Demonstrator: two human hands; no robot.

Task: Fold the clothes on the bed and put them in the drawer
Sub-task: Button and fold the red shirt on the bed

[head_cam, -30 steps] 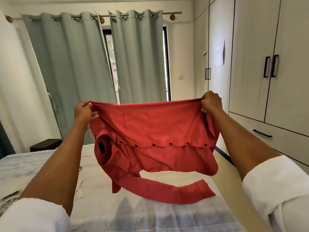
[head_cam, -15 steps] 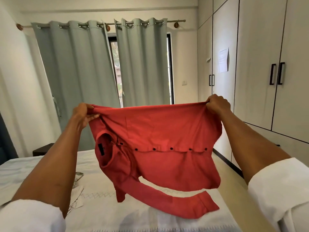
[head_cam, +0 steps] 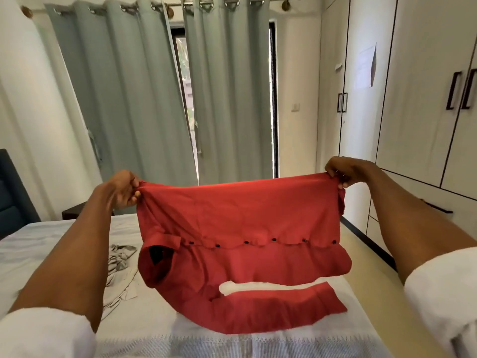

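I hold the shirt (head_cam: 240, 228) up in front of me, stretched wide between both hands. My left hand (head_cam: 124, 188) pinches the fold at its left end, fingers curled round a bunch of red cloth; my right hand (head_cam: 340, 170) grips the right end the same way, knuckles up, thumb tucked under the edge. The top edge runs almost level from one hand to the other, sagging a little in the middle.

The shirt hangs folded over sideways — collar (head_cam: 157, 262) on the left with its dark label showing, the row of black buttons (head_cam: 246, 242) running across the middle. One sleeve (head_cam: 271, 306) trails below and lies on the bed (head_cam: 160, 339), curving to the right, so the lowest part of the shirt touches the sheet while the rest is in the air.

On the bed to the left, just beside my left forearm, lies a crumpled grey-white garment (head_cam: 120, 270). Behind it all hang the grey-green curtains (head_cam: 144, 99), parted a little at the window. To my right stands the wardrobe (head_cam: 418, 99) with black handles, and under its doors a drawer (head_cam: 462, 205) — closed, its handle partly hidden by my right arm.
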